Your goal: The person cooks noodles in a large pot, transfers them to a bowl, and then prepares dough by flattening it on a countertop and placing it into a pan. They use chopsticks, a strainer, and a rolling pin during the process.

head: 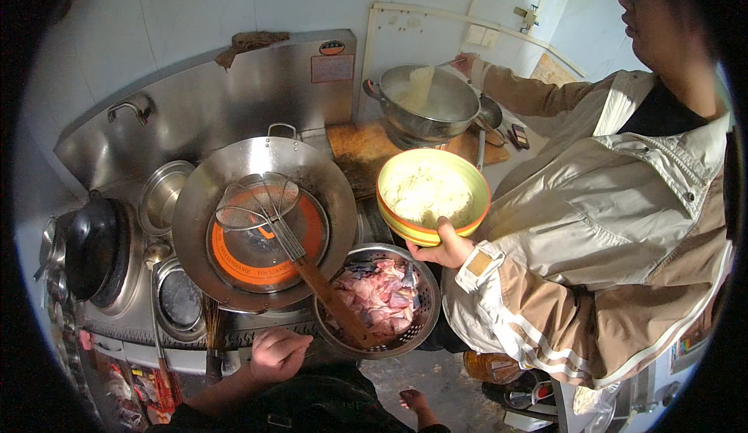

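Observation:
My left hand (279, 353) is curled into a loose fist in front of the stove, with nothing visible in it. Low in the picture, my right hand (416, 400) hangs over the floor, its fingers partly curled and small in view. Just beyond my left hand stands a large steel wok (193, 199) on an orange-ringed cooktop surface. A wire-mesh skimmer (248, 208) lies across it, its wooden handle (333, 298) reaching over a perforated steel colander (429, 298). Raw meat pieces (380, 293) fill that colander.
A co-worker at right holds a yellow bowl (403, 231) of pale, floury food over the colander's edge. Their other hand (467, 65) is by a pot (421, 106) with noodles (421, 85). A ladle (156, 252), a bamboo brush (211, 322) and a black wok (90, 246) are left.

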Tool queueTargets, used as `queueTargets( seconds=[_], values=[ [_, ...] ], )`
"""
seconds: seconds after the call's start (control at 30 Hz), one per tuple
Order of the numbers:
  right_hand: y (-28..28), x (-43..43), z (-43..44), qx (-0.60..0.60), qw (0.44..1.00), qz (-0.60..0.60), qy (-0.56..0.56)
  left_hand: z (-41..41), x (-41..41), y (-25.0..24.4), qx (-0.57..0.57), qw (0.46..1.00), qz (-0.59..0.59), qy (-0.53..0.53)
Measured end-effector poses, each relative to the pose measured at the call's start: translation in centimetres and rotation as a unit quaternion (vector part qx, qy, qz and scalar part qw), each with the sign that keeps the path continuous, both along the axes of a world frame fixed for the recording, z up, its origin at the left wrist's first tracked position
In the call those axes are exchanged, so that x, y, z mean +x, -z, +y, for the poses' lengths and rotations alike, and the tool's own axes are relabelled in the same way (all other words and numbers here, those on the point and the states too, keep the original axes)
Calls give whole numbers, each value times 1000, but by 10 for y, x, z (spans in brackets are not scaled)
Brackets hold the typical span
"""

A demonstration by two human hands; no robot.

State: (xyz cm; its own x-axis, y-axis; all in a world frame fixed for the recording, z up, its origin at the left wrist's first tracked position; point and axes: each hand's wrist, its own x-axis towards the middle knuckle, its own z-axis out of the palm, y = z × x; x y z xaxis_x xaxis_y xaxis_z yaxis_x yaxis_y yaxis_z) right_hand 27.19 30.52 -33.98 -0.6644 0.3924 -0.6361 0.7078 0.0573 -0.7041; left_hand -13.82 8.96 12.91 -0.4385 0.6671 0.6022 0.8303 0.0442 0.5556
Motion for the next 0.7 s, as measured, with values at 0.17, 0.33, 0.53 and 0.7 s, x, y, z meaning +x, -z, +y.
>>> queueTargets(
  seconds=[0.17, 0.33, 0.53, 0.7],
  values=[
    [-62, -32, 11, -151, 973, -104, 142, 9, 7, -8, -6, 1000, -10, -10],
    [-62, -40, 21, -85, 985, -142, 55, 9, 8, -6, 1, 1000, -5, -17],
    [-20, -12, 5, 36, 997, -61, -28, 5, -4, 8, 5, 1000, -27, -8],
    [-94, -54, -3, 265, 895, -131, -334, 0, -25, 17, 8, 998, -53, 42]
  ],
)
